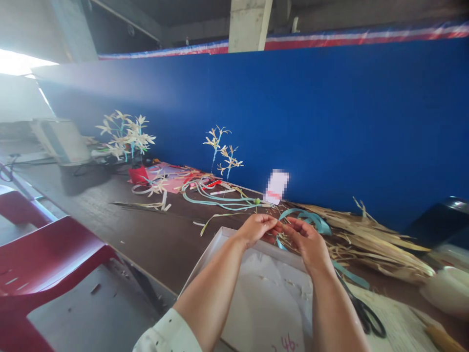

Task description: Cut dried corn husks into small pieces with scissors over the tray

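Note:
My left hand [256, 228] and my right hand [307, 240] meet fingertip to fingertip above the far edge of a white shallow box [234, 274]. Both pinch a small piece between them, too small to name; it seems joined to the light blue ribbon [311, 219] that curls away behind my right hand. A heap of dried straw leaves [370, 239] lies just right of my hands on the dark brown table [157, 234]. Black scissors [364, 313] rest below my right forearm.
Straw flowers on blue stems stand at the back: a bunch [126, 134] in a red pot [138, 174] and a smaller pair [222, 151]. Coiled tubing and scraps [216, 195] lie mid-table. A blue wall [330, 127] runs behind. Red chairs [47, 259] stand at left.

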The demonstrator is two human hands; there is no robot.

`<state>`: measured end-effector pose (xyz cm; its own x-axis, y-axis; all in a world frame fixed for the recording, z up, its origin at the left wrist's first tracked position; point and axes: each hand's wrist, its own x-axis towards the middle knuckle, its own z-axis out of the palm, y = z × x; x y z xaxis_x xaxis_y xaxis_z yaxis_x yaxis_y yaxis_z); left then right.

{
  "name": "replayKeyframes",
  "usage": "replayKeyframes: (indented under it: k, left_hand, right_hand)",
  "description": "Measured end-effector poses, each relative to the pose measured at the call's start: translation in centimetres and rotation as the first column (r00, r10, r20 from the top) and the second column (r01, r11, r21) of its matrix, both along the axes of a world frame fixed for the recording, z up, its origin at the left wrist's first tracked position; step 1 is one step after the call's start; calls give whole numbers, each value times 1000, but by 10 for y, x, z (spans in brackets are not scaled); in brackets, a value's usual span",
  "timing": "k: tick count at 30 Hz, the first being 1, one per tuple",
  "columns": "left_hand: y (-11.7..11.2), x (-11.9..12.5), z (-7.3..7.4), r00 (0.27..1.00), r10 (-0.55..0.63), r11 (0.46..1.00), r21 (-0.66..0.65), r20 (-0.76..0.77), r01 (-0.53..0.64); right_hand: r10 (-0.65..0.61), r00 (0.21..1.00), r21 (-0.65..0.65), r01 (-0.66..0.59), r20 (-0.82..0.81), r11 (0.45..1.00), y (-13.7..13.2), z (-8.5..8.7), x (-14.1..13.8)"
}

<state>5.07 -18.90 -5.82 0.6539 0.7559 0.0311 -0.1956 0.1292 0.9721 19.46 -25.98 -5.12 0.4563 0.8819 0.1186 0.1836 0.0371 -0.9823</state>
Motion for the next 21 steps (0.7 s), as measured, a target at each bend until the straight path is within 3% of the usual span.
replayKeyframes:
  k: [4, 11, 17, 21]
  left_hand:
    - [-1, 0, 2, 1000, 7, 999, 32, -30, -6]
    - [-1, 4, 0, 983, 127, 991, 67, -131, -119]
    - [-2, 3, 2, 982, 135, 990, 48, -131, -130]
    - [-4, 2, 4, 989, 106, 994, -31, -101, -109]
  right_hand:
    - [0, 999, 2, -1, 47, 1000, 1, -1, 1]
    - [46, 988, 0, -47, 146, 999, 6, -7, 2]
    - [80, 995, -21, -79, 64, 997, 6, -11, 5]
    - [116, 990, -29, -119, -84, 993, 4, -8, 1]
